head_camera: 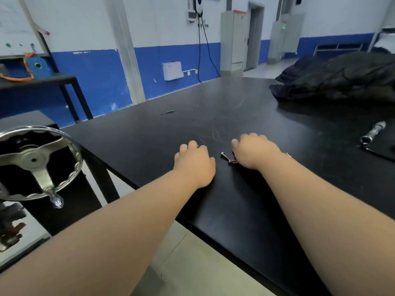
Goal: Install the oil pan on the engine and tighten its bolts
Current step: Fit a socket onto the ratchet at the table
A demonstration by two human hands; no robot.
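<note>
Bright metal shows at the right hand's [255,151] grip: a small bent tool [228,157] lies on the black desk [213,103] with one end under the thumb side of the hand. A thin metal tip shows at the far side of that wrist. The fingers are curled, knuckles up, over the tool, but I cannot tell whether they pinch it or only cover it. Just beside it, the left hand [194,162] rests palm down on the desk with its fingers loosely bent, holding nothing.

Well apart to the right lies one socket wrench [373,133], its socket end resting on a flat dark plate [382,153] at the edge of the view; what the plate is I cannot tell. A dark jacket [342,80] is heaped on the desk's far right corner, and one small dark piece [170,112] lies towards the far edge. The desk top is scratched near the hands.

Left of the desk stands one chromed handwheel [34,161] with a clear knob. The wall behind is white above and blue below; the white marks [81,52] on the blue are too small to read. Against it are one white box [172,70], two grey cabinets [234,39] and a second dark desk [42,79].
</note>
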